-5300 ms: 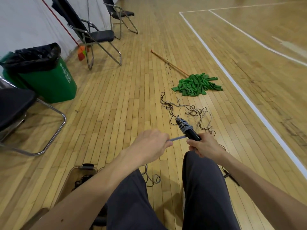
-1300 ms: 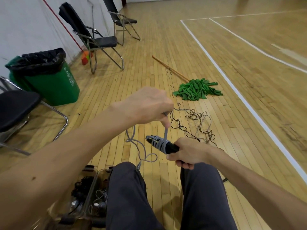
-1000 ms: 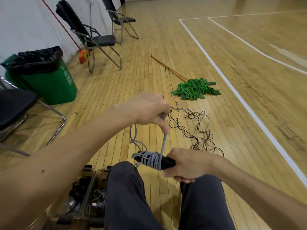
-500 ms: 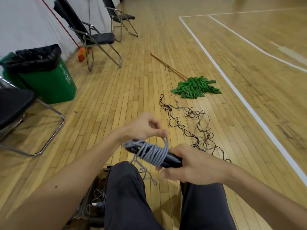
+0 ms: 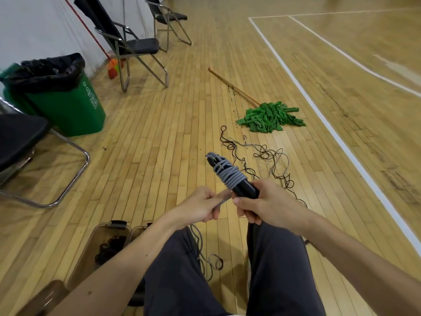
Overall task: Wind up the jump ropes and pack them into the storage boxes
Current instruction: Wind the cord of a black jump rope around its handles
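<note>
A green cloth mop [image 5: 271, 116] is lying upper centre, tangled thin cords [image 5: 270, 156] just below it, clear plastic boxes [image 5: 90, 252] lower left.

Your rope [image 5: 229, 175]: grey; handles [image 5: 245, 190] black. Green mop [image 5: 270, 117], green bin [image 5: 68, 110], black liner [image 5: 45, 71]. Your trousers [image 5: 177, 270]: dark grey.

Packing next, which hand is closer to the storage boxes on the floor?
Left. The left hand pinches rope just beyond the storage boxes; the right hand grips the handles farther right.

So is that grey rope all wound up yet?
Partly: grey rope coils wrap the black handle, but slack trails from the left hand to the floor.
</note>
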### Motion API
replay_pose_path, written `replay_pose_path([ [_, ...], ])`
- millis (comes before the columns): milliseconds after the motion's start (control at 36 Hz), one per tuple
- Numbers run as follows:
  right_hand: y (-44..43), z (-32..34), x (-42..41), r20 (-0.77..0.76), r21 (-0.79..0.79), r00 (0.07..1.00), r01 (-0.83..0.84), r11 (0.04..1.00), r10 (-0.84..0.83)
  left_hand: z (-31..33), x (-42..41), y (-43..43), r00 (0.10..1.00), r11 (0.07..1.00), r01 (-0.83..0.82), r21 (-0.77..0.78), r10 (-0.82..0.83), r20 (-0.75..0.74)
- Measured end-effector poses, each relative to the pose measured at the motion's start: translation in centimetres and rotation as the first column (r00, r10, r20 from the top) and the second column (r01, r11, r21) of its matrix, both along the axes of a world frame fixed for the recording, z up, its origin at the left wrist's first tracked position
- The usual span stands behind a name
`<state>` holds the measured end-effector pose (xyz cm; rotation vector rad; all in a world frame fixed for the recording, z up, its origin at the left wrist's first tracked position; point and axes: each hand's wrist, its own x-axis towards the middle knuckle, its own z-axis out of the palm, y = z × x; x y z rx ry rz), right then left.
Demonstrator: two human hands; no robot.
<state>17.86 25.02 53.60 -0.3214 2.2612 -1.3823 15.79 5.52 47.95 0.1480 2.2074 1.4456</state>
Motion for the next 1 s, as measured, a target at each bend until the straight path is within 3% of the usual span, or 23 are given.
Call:
replay_pose_path([
  [167,0.7,-2.0,-1.1,0.024,0.09,0.993,0.112,0.99,-0.114,0.0,0.8,0.1,0.998,0.997,0.055,-0.047,-0.056,-0.026],
  [333,1.0,-3.9,-1.8,-0.132,0.261,0.986,0.136,0.956,-0.104,0.0,1.2,0.1,0.993,0.991,0.109,-0.08,-0.112,-0.034],
  [472,1.3,-5.5,-2.3,-0.193,0.356,0.974,0.184,0.916,-0.121,-0.2,1.1,0.0,0.986,0.959,0.113,-0.26,-0.14,-0.088],
  [583,2.1,-6.4,-3.1,-0.188,0.323,0.96,0.259,0.91,-0.206,0.1,1.4,0.2,0.979,0.924,0.083,-0.374,-0.146,-0.142],
  [667,2.4,-7.3,-3.5,-0.157,0.329,0.961,0.267,0.906,-0.226,0.5,2.0,1.0,0.956,0.865,0.075,-0.496,-0.204,-0.212],
  [806,2.8,-8.3,-4.5,-0.11,0.339,0.961,0.277,0.899,-0.255,1.4,2.4,1.5,0.866,0.666,0.014,-0.746,-0.38,-0.324],
  [1000,4.3,-8.4,-5.2,0.023,0.293,0.947,0.3,0.908,-0.321,3.1,2.3,0.7,0.778,0.504,-0.024,-0.863,-0.533,-0.333],
])
